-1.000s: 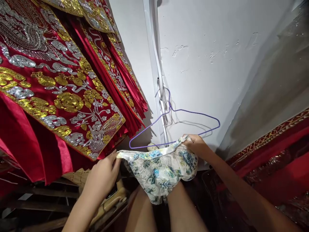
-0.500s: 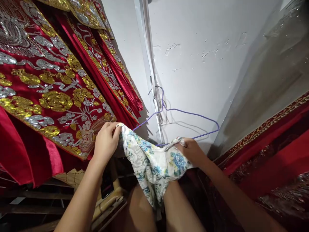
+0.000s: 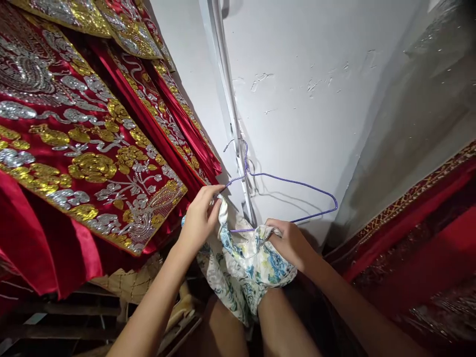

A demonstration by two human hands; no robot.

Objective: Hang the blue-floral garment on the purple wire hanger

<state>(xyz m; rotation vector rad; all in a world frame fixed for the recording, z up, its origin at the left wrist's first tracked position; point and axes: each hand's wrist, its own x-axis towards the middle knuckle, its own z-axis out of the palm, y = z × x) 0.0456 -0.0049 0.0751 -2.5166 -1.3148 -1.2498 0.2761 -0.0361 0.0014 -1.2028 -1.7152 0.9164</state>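
A white garment with a blue and yellow flower print hangs between my hands, above my knees. My left hand pinches its upper left edge, close against the left arm of a purple wire hanger. The hanger's left end is hidden behind that hand and the cloth. My right hand grips the garment's bunched upper right edge, just below the hanger's bottom bar. The hanger's right end sticks out bare beyond it. Its hook is up at a narrow metal upright on the wall.
Red costumes with gold and silver sequin embroidery hang at the left. The white wall is straight ahead. At the right are plastic-covered red fabrics. A bamboo chair stands at the lower left.
My left hand has moved right with the garment's edge, up to the hanger's left arm. The garment is now drawn around the hanger's left side. My right hand keeps its hold.
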